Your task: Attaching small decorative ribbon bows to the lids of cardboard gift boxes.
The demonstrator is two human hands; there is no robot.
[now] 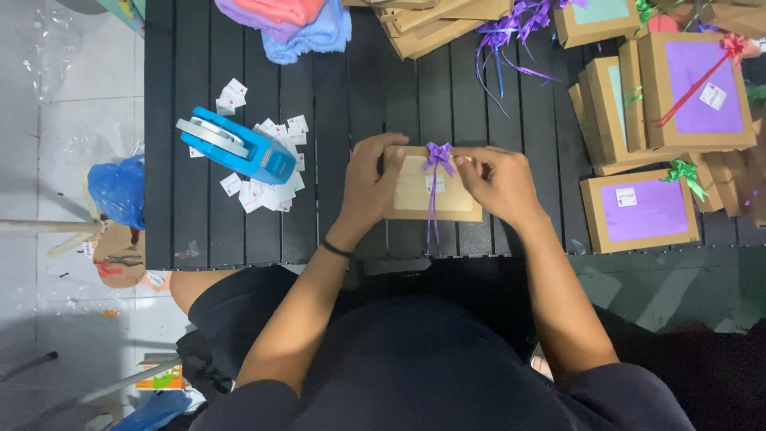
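Note:
A small brown cardboard gift box [419, 198] with a pale window lies on the black slatted table [335, 120] near its front edge. A purple ribbon bow [438, 154] sits at the box's top edge, and its tail runs down over the lid. My left hand [369, 187] grips the box's left side. My right hand [499, 182] rests on the right side, with its fingertips pinching at the bow.
A blue tape dispenser [239, 146] lies left of the box among several small white labels [275, 191]. Finished boxes with purple windows [641, 209] and bows are stacked at the right. Flat cardboard [431, 24], loose purple ribbon [511, 36] and folded cloths [295, 20] lie at the far edge.

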